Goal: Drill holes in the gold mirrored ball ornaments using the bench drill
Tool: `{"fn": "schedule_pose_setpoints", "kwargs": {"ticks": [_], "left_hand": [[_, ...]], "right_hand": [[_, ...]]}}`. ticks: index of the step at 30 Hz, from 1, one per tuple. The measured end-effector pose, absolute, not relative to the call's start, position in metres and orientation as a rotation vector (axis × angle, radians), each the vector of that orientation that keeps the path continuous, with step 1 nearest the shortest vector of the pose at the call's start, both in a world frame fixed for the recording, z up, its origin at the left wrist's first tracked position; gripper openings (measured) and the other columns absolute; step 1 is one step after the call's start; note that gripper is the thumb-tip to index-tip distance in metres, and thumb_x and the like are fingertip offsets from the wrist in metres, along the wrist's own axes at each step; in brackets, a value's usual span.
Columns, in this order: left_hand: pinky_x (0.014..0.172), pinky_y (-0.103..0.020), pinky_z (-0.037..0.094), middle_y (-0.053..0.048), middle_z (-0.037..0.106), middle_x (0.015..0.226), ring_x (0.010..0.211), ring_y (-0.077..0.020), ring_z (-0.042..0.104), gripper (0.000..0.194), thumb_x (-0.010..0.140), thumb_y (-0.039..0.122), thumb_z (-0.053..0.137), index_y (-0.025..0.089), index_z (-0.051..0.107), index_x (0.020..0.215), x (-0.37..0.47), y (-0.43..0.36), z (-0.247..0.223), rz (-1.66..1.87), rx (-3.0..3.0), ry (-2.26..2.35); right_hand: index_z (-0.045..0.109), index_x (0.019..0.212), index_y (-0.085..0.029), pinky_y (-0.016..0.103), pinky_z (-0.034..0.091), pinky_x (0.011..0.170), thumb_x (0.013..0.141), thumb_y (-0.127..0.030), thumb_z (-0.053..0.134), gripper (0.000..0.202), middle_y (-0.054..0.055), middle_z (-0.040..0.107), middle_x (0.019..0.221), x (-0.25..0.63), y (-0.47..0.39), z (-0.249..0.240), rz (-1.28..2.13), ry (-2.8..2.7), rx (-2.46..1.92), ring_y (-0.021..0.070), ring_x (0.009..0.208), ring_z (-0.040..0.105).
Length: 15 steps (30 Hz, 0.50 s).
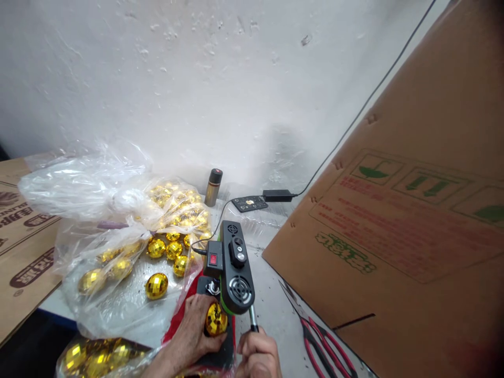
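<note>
My left hand (pixel 192 325) is closed around a gold mirror-tiled ball (pixel 216 319), thumb and fingers on its sides. The ball rests at the base of a small black machine (pixel 237 268) with round grilles and a box with a red switch (pixel 213 259). At the machine's near end, my right hand (pixel 259 353) is closed around the lower end of a metal lever (pixel 252 318); the grip is mostly hidden by the fingers. Left of the machine, a loose gold ball (pixel 156 286) lies on clear plastic, with several more beside it.
Clear plastic bags (pixel 179 202) of gold balls fill the left, beside printed cardboard (pixel 27 252). A large carton (pixel 394 210) stands right, near red-handled scissors (pixel 321 336). Behind are a dark-capped cylinder (pixel 213 187), a flat black card-like thing (pixel 249 203) and a power adapter (pixel 277 196) with its cord.
</note>
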State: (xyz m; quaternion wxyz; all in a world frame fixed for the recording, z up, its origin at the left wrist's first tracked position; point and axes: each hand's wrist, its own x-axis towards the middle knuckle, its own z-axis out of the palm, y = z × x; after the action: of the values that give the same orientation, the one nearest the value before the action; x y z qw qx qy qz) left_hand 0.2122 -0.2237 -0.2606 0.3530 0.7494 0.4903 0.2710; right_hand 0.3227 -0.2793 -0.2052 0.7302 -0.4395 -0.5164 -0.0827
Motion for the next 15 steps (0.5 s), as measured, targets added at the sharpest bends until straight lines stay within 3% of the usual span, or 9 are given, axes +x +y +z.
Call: {"fn": "schedule_pose_setpoints", "kwargs": {"ticks": [6,15], "left_hand": [[0.102,-0.053,0.045,-0.012,0.064,0.111,0.111,-0.0361,0.055,0.044,0.068,0.027,0.074,0.019,0.062,0.110,0.212,-0.223,-0.255,0.662,1.913,1.268],[0.099,-0.048,0.044,-0.009,0.063,0.111,0.109,-0.0336,0.054,0.039,0.067,0.027,0.076,0.020,0.060,0.103,0.212,-0.225,-0.241,0.605,1.866,1.300]], "right_hand": [[0.042,0.071,-0.022,0.027,0.039,0.059,0.113,-0.026,0.037,0.042,-0.005,0.048,0.070,0.321,-0.278,-0.210,-0.147,-1.117,-0.914,0.0104,0.057,0.045],[0.045,0.072,-0.022,0.029,0.043,0.064,0.112,-0.024,0.034,0.042,-0.003,0.051,0.075,0.323,-0.269,-0.234,-0.210,-1.207,-0.853,0.0114,0.060,0.049]]}}
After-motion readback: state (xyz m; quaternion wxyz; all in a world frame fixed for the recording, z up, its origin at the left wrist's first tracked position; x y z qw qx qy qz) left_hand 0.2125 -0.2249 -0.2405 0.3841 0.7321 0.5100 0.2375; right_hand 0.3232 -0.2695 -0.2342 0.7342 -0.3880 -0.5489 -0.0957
